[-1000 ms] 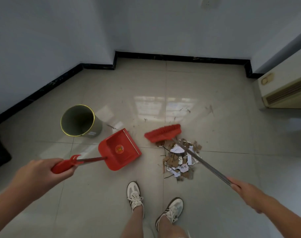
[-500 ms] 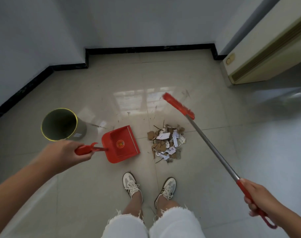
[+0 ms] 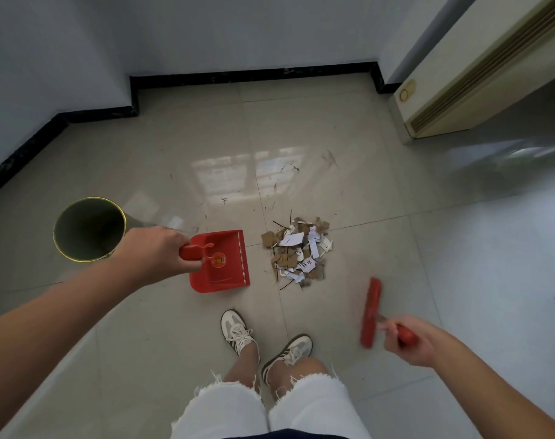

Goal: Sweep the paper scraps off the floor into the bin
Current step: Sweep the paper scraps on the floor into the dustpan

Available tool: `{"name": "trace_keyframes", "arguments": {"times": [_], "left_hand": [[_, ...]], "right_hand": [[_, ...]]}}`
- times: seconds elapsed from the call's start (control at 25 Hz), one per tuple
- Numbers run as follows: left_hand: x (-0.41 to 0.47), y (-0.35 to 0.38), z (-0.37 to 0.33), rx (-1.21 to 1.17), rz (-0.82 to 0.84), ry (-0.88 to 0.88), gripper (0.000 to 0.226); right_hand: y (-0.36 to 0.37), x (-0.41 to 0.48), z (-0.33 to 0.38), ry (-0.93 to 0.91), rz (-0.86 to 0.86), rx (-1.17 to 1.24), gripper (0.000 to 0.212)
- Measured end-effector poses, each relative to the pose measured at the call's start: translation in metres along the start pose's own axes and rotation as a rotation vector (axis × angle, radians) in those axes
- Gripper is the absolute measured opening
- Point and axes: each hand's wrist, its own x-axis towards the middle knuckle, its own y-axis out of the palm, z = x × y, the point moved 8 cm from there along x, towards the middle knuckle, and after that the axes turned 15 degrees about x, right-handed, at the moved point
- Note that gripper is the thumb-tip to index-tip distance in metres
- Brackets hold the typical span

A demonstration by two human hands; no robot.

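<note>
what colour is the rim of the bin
Yellow, on a dark grey-green bin, seen in the head view.

One red dustpan (image 3: 221, 263), one red broom (image 3: 370, 312), one round bin (image 3: 88, 229), one pile of paper scraps (image 3: 298, 251), two hands, left (image 3: 156, 253) and right (image 3: 410, 339), two white sneakers (image 3: 238, 331), one cream heater unit (image 3: 478, 74)

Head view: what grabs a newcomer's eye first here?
The heap of paper scraps at mid-floor stands out first, flanked by bright red tools. The red dustpan sits just left of it, gripped by the left hand, and the red broom hangs to the heap's lower right in the right hand. The open bin stands at far left, beyond the dustpan.
</note>
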Motion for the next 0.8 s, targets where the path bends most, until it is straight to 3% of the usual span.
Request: {"name": "trace_keyframes", "arguments": {"times": [0.2, 0.4, 0.68, 0.8], "left_hand": [[0.007, 0.003, 0.002, -0.019, -0.013, 0.022, 0.050], [0.012, 0.005, 0.006, -0.016, -0.027, 0.047, 0.050], [0.013, 0.000, 0.014, -0.061, -0.042, 0.012, 0.052], [0.013, -0.005, 0.021, -0.099, -0.035, -0.033, 0.050]], "right_hand": [[0.107, 0.020, -0.033, 0.174, 0.341, 0.333, 0.071], [0.164, 0.000, -0.007, 0.103, 0.409, 0.509, 0.062], [0.090, -0.069, 0.003, 0.162, 0.386, 0.282, 0.037], [0.045, -0.109, 0.000, 0.006, 0.165, -0.001, 0.028]]}}
